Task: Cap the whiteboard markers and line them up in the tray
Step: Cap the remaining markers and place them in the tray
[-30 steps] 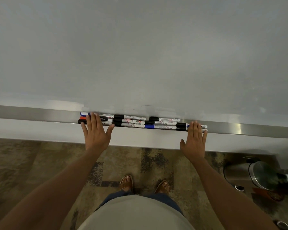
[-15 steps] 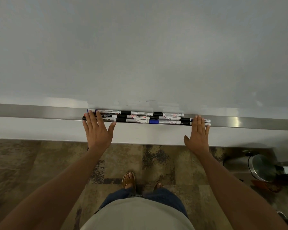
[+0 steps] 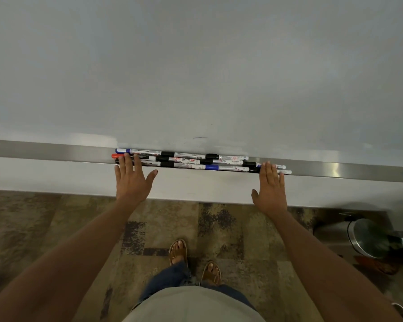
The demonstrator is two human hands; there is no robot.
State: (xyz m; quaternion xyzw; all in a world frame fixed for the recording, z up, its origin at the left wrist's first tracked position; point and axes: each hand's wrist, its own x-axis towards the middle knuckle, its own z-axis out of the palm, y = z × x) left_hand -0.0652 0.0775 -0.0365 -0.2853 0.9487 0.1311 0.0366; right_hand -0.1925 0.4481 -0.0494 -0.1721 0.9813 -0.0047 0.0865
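Since the earlier pictures, little is changed: both hands are kept flat at the two ends of the marker bunch, and only the view is shifted a bit. The left hand (image 3: pixel 132 182) is spread open, with its fingertips (image 3: pixel 127 156) laid on the left ends of the markers (image 3: pixel 186 161). The right hand (image 3: pixel 270 190) is open too, with its fingers resting on the right ends. Nothing is gripped by either hand; the pens are only pressed and nudged.

Between the two hands, the markers are seen lying in about three rows in the metal tray (image 3: pixel 56 151), under the whiteboard (image 3: pixel 196 66). Caps seem to be on all of them, though the ones under the fingers cannot be checked. A red cap (image 3: pixel 115 156) sticks out just past the left fingertips, so the ends are not quite even yet. The job looks nearly done.

What could go wrong: if the ends are pushed too hard, the rows could be buckled and a pen could be popped over the front edge near the palms and dropped on the carpet (image 3: pixel 56 228). A loose cap could also be knocked off.
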